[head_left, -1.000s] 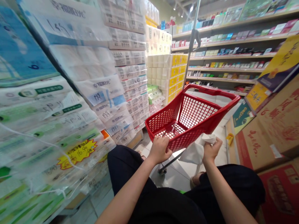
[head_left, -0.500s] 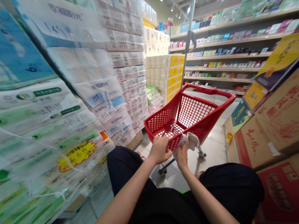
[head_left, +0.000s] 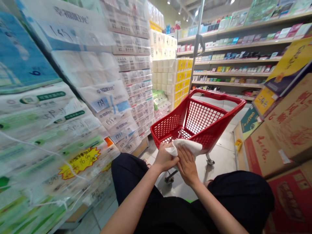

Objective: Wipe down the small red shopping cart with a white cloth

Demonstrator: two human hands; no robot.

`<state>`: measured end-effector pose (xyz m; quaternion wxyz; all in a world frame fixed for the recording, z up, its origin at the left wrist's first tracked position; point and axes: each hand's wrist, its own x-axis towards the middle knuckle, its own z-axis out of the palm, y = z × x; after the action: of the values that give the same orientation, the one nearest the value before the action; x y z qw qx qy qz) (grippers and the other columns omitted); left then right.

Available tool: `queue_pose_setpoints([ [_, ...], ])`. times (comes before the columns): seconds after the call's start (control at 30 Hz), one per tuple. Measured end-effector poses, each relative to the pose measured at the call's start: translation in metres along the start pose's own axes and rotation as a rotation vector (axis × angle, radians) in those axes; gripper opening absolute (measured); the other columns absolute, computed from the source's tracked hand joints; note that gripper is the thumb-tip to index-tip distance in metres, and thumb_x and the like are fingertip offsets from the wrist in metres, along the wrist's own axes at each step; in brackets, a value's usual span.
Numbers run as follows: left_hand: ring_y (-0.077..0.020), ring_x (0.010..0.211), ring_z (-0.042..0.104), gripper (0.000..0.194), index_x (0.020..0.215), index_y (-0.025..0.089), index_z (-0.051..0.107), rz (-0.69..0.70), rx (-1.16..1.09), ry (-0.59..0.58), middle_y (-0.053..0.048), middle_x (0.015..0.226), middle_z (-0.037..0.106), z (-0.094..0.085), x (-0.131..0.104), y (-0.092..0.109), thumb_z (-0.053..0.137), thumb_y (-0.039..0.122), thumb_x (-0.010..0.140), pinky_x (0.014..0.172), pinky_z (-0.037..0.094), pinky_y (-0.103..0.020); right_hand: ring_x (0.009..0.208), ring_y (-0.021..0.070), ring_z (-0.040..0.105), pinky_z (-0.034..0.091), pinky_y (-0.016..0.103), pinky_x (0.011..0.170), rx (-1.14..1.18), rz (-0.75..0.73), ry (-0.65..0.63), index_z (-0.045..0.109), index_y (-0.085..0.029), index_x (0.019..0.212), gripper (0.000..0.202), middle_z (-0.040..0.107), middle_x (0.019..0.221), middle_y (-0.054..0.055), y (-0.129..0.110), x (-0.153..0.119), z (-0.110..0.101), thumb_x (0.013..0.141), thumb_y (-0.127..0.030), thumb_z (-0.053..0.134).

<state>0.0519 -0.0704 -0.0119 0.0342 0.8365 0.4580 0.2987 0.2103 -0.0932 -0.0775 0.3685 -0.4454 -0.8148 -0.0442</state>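
Note:
A red plastic shopping cart (head_left: 204, 112) with a lattice basket stands in front of my knees. My left hand (head_left: 164, 158) is closed on the basket's near rim at its left corner. A white cloth (head_left: 192, 146) is spread over the near edge and side of the basket, and one fold of it lies by my left fingers. My right hand (head_left: 187, 164) presses the cloth against the basket's side, its fingers long and held together. Both hands nearly touch at the thumbs. The cloth hides the rim beneath it.
Tall stacks of wrapped tissue packs (head_left: 97, 97) rise close on the left. Cardboard boxes (head_left: 287, 123) are piled on the right. Behind the cart are a metal pole (head_left: 196, 42) and shelves (head_left: 231, 58) of small goods. A caster (head_left: 210, 161) shows under the basket.
The cloth, bunched in my right hand before, is now spread wider and further left along the rim. My right hand has turned flatter and moved against my left hand.

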Motion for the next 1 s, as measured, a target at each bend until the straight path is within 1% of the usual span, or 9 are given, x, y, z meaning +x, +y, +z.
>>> queue_pose_setpoints([
  [0.13, -0.0238, 0.092, 0.056, 0.021, 0.094, 0.020, 0.056, 0.029, 0.021, -0.014, -0.006, 0.094, 0.062, -0.002, 0.000, -0.002, 0.058, 0.028, 0.076, 0.086, 0.037, -0.038, 0.144, 0.0227, 0.026, 0.023, 0.044, 0.116, -0.227, -0.094, -0.065, 0.025, -0.031, 0.153, 0.057, 0.037, 0.153, 0.000, 0.039, 0.017, -0.029, 0.098, -0.028, 0.041],
  [0.37, -0.0224, 0.086, 0.053, 0.017, 0.092, 0.020, 0.052, 0.006, 0.096, -0.015, -0.005, 0.088, 0.059, 0.000, 0.000, -0.002, 0.051, 0.025, 0.076, 0.085, 0.037, -0.038, 0.141, 0.0257, 0.029, 0.026, 0.047, 0.113, -0.405, 0.152, 0.125, 0.032, -0.025, 0.151, 0.053, 0.036, 0.154, 0.005, 0.143, 0.052, -0.077, 0.098, -0.032, 0.033],
  [0.47, -0.0220, 0.084, 0.052, 0.015, 0.090, 0.020, 0.051, 0.004, 0.100, -0.018, -0.004, 0.086, 0.058, 0.000, 0.001, -0.001, 0.051, 0.025, 0.076, 0.085, 0.037, -0.038, 0.137, 0.0258, 0.033, 0.028, 0.047, 0.112, -0.408, 0.173, 0.142, 0.038, -0.026, 0.147, 0.051, 0.040, 0.150, 0.006, 0.163, 0.061, -0.084, 0.098, -0.033, 0.033],
  [0.53, -0.0221, 0.083, 0.052, 0.015, 0.089, 0.020, 0.051, -0.001, 0.103, -0.017, -0.004, 0.086, 0.058, 0.001, 0.001, -0.001, 0.051, 0.025, 0.075, 0.085, 0.037, -0.038, 0.136, 0.0259, 0.035, 0.027, 0.047, 0.113, -0.391, 0.178, 0.165, 0.042, -0.025, 0.145, 0.049, 0.041, 0.149, 0.006, 0.157, 0.062, -0.081, 0.098, -0.032, 0.033],
  [0.6, -0.0224, 0.084, 0.052, 0.016, 0.090, 0.020, 0.051, -0.003, 0.102, -0.015, -0.004, 0.086, 0.058, 0.001, 0.002, -0.001, 0.052, 0.025, 0.074, 0.085, 0.037, -0.038, 0.135, 0.0263, 0.035, 0.027, 0.048, 0.113, -0.365, 0.168, 0.177, 0.044, -0.025, 0.144, 0.047, 0.041, 0.149, 0.007, 0.137, 0.060, -0.071, 0.098, -0.031, 0.034],
  [0.77, -0.0240, 0.089, 0.054, 0.020, 0.091, 0.020, 0.055, -0.001, 0.073, -0.003, -0.005, 0.088, 0.059, 0.006, 0.000, -0.003, 0.056, 0.023, 0.071, 0.088, 0.038, -0.040, 0.132, 0.0246, 0.040, 0.026, 0.046, 0.114, -0.246, 0.082, 0.114, 0.042, -0.029, 0.145, 0.049, 0.048, 0.143, 0.005, 0.059, 0.045, -0.039, 0.096, -0.026, 0.040],
  [0.87, -0.0252, 0.096, 0.053, 0.026, 0.096, 0.020, 0.057, -0.011, 0.025, 0.054, -0.006, 0.094, 0.061, 0.010, -0.003, -0.006, 0.057, 0.023, 0.070, 0.093, 0.039, -0.042, 0.133, 0.0230, 0.040, 0.026, 0.044, 0.114, -0.162, -0.014, 0.030, 0.041, -0.029, 0.146, 0.049, 0.049, 0.143, 0.004, 0.019, 0.039, -0.026, 0.096, -0.025, 0.041],
  [0.93, -0.0255, 0.100, 0.052, 0.033, 0.103, 0.021, 0.056, -0.021, -0.009, 0.092, -0.005, 0.099, 0.061, 0.012, -0.005, -0.007, 0.058, 0.024, 0.070, 0.096, 0.039, -0.042, 0.134, 0.0223, 0.039, 0.029, 0.041, 0.112, -0.130, -0.038, 0.007, 0.038, -0.027, 0.148, 0.051, 0.049, 0.143, 0.005, 0.005, 0.038, -0.023, 0.097, -0.025, 0.040],
  [1.0, -0.0252, 0.099, 0.052, 0.035, 0.105, 0.021, 0.055, -0.024, -0.024, 0.099, -0.005, 0.101, 0.061, 0.011, -0.007, -0.008, 0.059, 0.025, 0.071, 0.097, 0.039, -0.042, 0.135, 0.0219, 0.038, 0.032, 0.039, 0.110, -0.128, -0.073, -0.018, 0.035, -0.026, 0.149, 0.053, 0.050, 0.143, 0.005, 0.004, 0.039, -0.025, 0.097, -0.026, 0.041],
])
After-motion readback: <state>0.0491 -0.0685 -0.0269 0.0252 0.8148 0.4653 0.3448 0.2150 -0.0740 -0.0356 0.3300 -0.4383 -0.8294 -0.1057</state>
